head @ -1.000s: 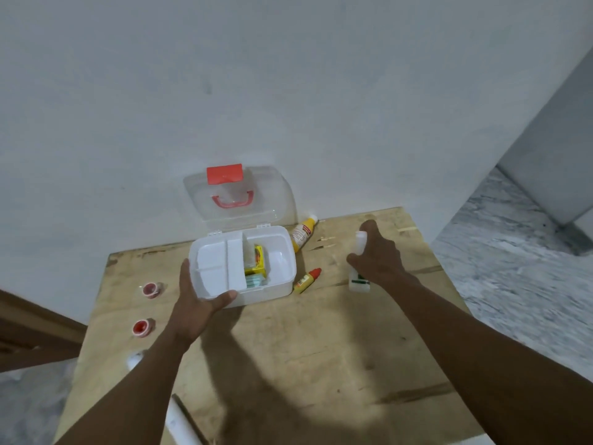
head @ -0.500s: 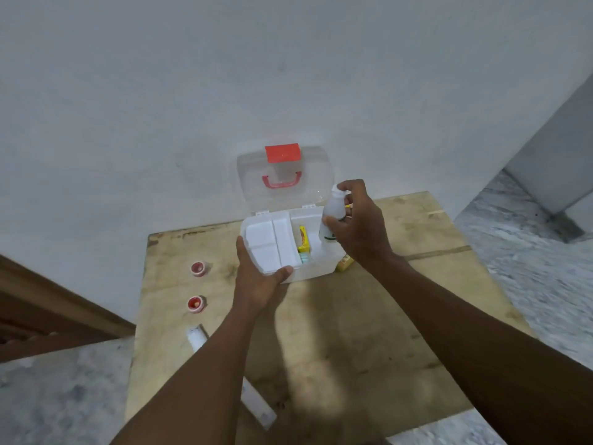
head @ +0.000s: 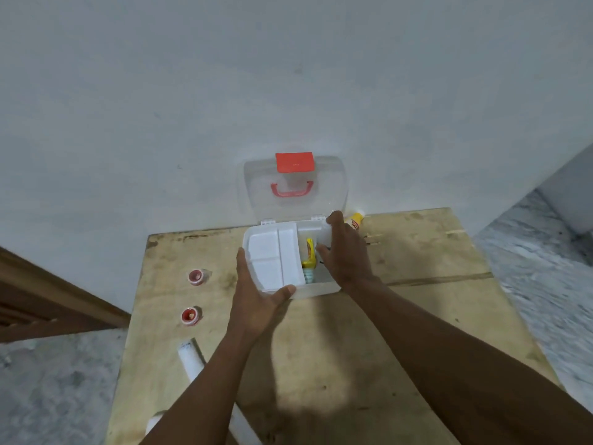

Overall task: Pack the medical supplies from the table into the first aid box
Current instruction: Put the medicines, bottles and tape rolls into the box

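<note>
The first aid box (head: 290,263) is sitting near the far edge of the wooden table (head: 401,319), its clear lid (head: 293,187) standing open and leaning back against the white wall (head: 224,75), with a red latch and red handle showing through it. The person's left hand (head: 256,298) is gripping the box's near left corner, thumb lying along the front rim and fingers wrapped around the left side, over the white divided tray (head: 276,256). The right hand (head: 345,252) is reaching into the right compartment, fingers curled around a white bottle (head: 324,234) that is partly hidden by the hand; whether it is already resting on the bottom cannot be told. Just left of that bottle, inside the same compartment, a yellow packet (head: 309,252) is standing over something pale green.

Outside the box, a yellow tube (head: 355,220) is lying against the wall just beyond the right hand. Two small red-capped jars (head: 196,277) (head: 189,316) are sitting well to the left of the box, one nearer than the other, close to the table's left edge. A white roll (head: 191,358), possibly a bandage, is lying near the left edge, partly under the left forearm. The right half of the table is offering open room, its boards scuffed and stained. A grey mottled floor (head: 545,268) is showing on both sides, and a brown wooden frame (head: 38,300) is standing at the left.
</note>
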The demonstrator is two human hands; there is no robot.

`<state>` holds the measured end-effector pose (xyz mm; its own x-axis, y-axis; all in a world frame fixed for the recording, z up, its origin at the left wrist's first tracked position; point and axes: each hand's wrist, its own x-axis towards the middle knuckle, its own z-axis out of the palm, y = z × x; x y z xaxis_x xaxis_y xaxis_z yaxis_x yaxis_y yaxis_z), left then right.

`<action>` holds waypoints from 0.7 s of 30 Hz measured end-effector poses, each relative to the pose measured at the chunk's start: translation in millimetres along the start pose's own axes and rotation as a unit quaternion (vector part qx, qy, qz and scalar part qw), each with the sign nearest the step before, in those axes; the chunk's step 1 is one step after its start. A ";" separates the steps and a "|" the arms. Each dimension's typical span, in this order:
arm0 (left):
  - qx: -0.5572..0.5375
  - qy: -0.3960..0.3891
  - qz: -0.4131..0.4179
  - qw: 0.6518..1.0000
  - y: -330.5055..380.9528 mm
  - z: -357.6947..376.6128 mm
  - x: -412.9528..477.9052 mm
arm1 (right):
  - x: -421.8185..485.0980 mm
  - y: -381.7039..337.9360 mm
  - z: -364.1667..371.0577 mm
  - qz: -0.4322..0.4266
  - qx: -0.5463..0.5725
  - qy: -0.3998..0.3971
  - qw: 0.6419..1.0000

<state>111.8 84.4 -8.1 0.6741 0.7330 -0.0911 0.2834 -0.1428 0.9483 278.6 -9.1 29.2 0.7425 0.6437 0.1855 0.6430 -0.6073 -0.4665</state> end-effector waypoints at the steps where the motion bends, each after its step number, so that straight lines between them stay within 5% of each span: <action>1: 0.001 -0.001 0.000 1.000 -0.7 0.0 0.4 | 1.2 0.1 1.6 0.005 0.001 -0.005 1.000; 21: -0.016 -0.020 0.033 0.999 5.3 -1.3 0.7 | 9.0 4.4 -1.6 0.022 -0.017 -0.015 0.999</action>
<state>112.9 85.0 -2.7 0.7180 0.6949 -0.0392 0.2150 -0.1679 0.9621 288.3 -6.8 30.2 0.7648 0.6292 0.1386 0.6159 -0.6507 -0.4442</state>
